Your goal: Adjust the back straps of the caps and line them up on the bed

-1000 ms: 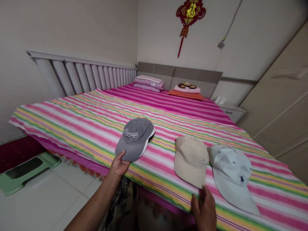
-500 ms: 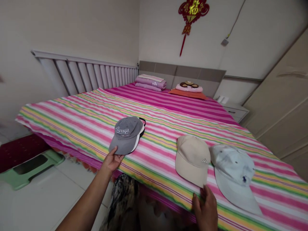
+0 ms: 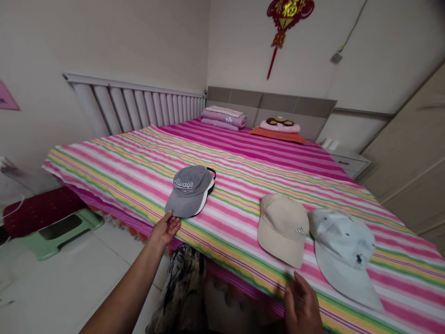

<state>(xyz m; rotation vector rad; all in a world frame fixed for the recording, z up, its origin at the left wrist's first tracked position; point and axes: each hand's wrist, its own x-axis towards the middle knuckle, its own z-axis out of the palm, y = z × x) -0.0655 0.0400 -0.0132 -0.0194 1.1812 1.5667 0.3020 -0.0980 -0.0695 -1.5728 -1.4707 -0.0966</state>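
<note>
A grey cap (image 3: 192,183) with white "Always" lettering lies on the striped bed cover, with white and black edges showing at its side beneath it. My left hand (image 3: 166,229) pinches its brim at the front, thumb on top and the other fingers under the edge. Further right is a beige cap (image 3: 282,227) with a small logo, its brim facing me. Just below that brim is my right hand (image 3: 303,304), fingers apart and holding nothing. A pale blue cap (image 3: 342,248) with a dark emblem sits beside the beige one.
The caps rest on a bed with a striped cover (image 3: 114,164). Folded purple bedding (image 3: 224,118) and an orange pillow (image 3: 278,135) lie by the headboard (image 3: 239,99). A green stool (image 3: 67,232) stands on the floor at left; a radiator (image 3: 139,102) lines the wall.
My right hand has come away from the beige cap's brim, leaving a small gap. My left hand stays at the grey cap's brim. The view has shifted slightly left.
</note>
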